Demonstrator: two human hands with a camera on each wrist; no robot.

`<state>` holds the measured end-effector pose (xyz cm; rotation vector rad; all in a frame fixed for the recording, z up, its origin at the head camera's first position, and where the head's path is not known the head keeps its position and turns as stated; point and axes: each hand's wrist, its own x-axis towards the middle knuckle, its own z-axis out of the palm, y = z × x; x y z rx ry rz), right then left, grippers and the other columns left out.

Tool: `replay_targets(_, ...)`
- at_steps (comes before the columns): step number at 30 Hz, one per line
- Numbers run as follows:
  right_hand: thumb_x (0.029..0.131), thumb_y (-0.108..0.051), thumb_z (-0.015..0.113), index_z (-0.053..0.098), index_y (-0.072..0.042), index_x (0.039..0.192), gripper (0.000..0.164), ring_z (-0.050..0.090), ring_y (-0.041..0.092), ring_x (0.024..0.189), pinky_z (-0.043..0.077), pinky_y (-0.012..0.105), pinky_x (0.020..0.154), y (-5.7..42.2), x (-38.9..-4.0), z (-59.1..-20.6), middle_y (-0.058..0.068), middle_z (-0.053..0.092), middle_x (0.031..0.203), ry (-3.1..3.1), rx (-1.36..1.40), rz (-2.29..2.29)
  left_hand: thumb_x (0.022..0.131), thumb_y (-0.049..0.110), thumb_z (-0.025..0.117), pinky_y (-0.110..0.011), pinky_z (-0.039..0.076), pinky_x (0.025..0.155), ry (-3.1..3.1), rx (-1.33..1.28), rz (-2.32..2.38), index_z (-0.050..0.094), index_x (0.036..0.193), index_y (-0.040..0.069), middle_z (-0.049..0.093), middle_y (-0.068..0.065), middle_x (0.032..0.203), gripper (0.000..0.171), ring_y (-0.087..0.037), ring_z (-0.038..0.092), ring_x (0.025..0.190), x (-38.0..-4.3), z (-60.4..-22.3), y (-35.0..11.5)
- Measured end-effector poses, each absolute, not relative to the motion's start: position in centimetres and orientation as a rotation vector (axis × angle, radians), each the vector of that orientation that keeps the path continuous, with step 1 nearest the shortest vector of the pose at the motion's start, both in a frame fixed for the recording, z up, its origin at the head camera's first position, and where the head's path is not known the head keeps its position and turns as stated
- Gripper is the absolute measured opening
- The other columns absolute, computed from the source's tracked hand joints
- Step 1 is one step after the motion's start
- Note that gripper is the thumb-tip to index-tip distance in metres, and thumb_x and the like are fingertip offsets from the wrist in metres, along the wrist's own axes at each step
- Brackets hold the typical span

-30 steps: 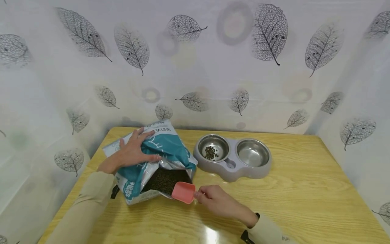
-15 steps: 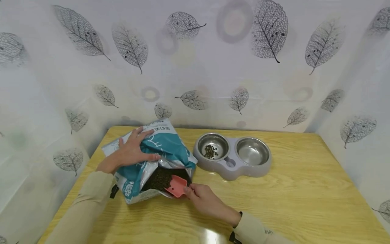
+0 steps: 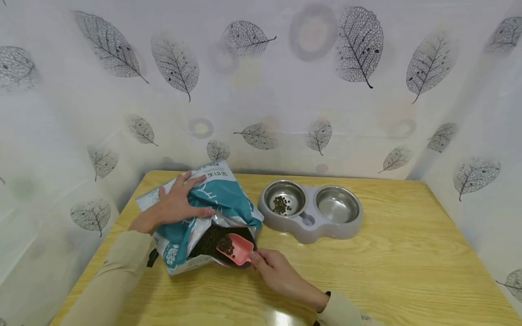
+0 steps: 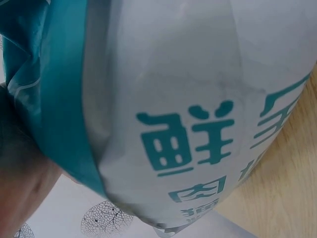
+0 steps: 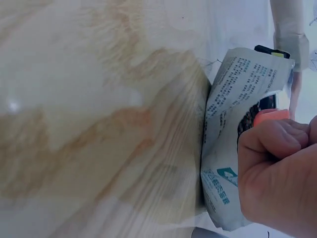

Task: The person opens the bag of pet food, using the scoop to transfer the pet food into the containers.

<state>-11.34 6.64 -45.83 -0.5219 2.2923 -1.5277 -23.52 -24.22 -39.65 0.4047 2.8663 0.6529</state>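
A teal and white pet food bag (image 3: 228, 195) lies on its side on the table, its mouth towards me and brown kibble (image 3: 208, 242) showing inside. My left hand (image 3: 177, 201) rests on top of the bag with fingers spread. The handle of a pink scoop (image 3: 243, 248) is gripped in my right hand (image 3: 275, 271), seen in the right wrist view as a curled fist (image 5: 282, 168). The scoop's bowl sits in the bag's mouth with some kibble in it. In the left wrist view the bag's printed side (image 4: 163, 99) fills most of the picture.
Right of the bag stands a grey double feeder (image 3: 311, 226). Its left steel bowl (image 3: 294, 194) holds a small heap of kibble, while the right steel bowl (image 3: 337, 206) shows bare metal. A leaf-patterned curtain (image 3: 261, 90) surrounds the wooden table (image 3: 399, 253).
My right hand has moved left and pushed the scoop from the bag's edge into the kibble. The scoop now carries some kibble and is slightly drawn back. My left hand has stayed put.
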Motion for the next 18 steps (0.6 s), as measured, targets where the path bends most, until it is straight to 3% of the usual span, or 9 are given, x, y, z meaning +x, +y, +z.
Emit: replay_targets(18, 0.113, -0.023, 0.04, 0.055, 0.012, 0.088, 0.045, 0.036, -0.002, 0.052, 0.032, 0.016, 0.051, 7.25, -11.27, -46.1, 0.001, 0.038, 0.06, 2.077, -0.648, -1.811, 0.08, 0.072, 0.072, -0.087, -0.006, 0.109, 2.862, 0.383, 0.63, 0.023, 0.165, 0.026, 0.003, -0.024, 0.171, 0.108, -0.055, 0.012, 0.154, -23.53, -39.69, -24.18)
